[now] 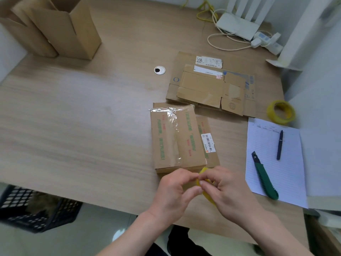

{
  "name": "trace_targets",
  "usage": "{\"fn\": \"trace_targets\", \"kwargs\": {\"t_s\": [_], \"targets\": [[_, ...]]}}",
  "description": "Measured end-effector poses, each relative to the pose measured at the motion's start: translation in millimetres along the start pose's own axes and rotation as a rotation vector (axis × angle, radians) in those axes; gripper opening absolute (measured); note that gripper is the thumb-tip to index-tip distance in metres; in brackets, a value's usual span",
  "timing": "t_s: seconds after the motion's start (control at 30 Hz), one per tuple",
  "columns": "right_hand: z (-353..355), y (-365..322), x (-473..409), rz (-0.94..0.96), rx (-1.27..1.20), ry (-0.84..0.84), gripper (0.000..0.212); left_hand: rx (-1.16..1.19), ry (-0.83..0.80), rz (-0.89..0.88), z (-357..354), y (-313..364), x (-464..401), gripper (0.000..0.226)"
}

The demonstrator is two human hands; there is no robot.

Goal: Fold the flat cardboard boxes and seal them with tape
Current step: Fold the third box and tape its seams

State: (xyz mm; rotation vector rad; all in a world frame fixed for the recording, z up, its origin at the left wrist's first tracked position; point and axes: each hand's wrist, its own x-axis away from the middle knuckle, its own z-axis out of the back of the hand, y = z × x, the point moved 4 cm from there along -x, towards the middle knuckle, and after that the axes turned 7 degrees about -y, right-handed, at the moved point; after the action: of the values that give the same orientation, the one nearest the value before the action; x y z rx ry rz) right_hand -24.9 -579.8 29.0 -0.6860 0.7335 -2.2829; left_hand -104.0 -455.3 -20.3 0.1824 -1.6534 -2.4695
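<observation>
Two hands [199, 189] pinching one tape roll [206, 193], second roll [280, 112] apart

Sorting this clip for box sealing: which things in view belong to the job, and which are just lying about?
Part of the job: the tape roll held by the left hand and right hand; the taped box; the flat cardboard; the upright boxes; the spare tape roll; the knife.

Lying about: the pen, paper, router, black crate.
</observation>
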Motion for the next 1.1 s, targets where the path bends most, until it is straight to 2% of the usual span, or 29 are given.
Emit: {"fn": "trace_targets", "kwargs": {"t_s": [0.17, 0.33, 0.57, 0.63, 0.73, 0.87, 0.93, 1.03, 1.07, 1.1], "targets": [[-3.2, 5.6, 0.4, 0.013, -0.017, -0.057, 0.011, -0.058, 0.062, 0.07, -5.0, 1.0, 3.8, 0.003], [-4.9, 11.0, 0.8, 0.025, 0.034, -0.093, 0.016, -0.105, 0.093, 0.178, -14.4, 4.7, 6.7, 0.005], [-7.4, 22.2, 7.8, -0.018, -0.063, -0.146, 0.021, -0.049, 0.081, 0.293, -20.7, 4.2, 9.3, 0.004], [-10.1, 25.5, 10.0, -0.045, -0.187, -0.174, 0.035, 0.03, 0.126, 0.298, -19.0, 3.6, 11.3, 0.008], [-17.1, 34.8, 13.7, -0.103, -0.451, -0.346, 0.076, 0.08, 0.184, 0.27, -14.1, 2.7, 14.9, 0.014], [-11.4, 36.4, 22.8, -0.045, -0.572, -0.544, 0.087, 0.087, 0.259, 0.28, -9.7, -1.8, 21.6, 0.018], [-5.9, 37.7, 21.7, -0.011, -0.387, -0.548, 0.083, 0.127, 0.319, 0.299, -5.9, -6.5, 26.7, 0.018], [12.3, 48.4, 7.2, -0.026, 0.398, -0.348, 0.068, 0.178, 0.397, 0.355, -0.4, -16.5, 32.9, 0.018], [19.6, 50.7, 3.9, -0.046, 0.474, -0.266, 0.065, 0.18, 0.407, 0.366, -0.6, -17.4, 33.7, 0.017], [22.8, 51.3, 0.2, -0.043, 0.424, -0.262, 0.062, 0.184, 0.436, 0.384, 0.1, -19.1, 33.5, 0.018]]}}
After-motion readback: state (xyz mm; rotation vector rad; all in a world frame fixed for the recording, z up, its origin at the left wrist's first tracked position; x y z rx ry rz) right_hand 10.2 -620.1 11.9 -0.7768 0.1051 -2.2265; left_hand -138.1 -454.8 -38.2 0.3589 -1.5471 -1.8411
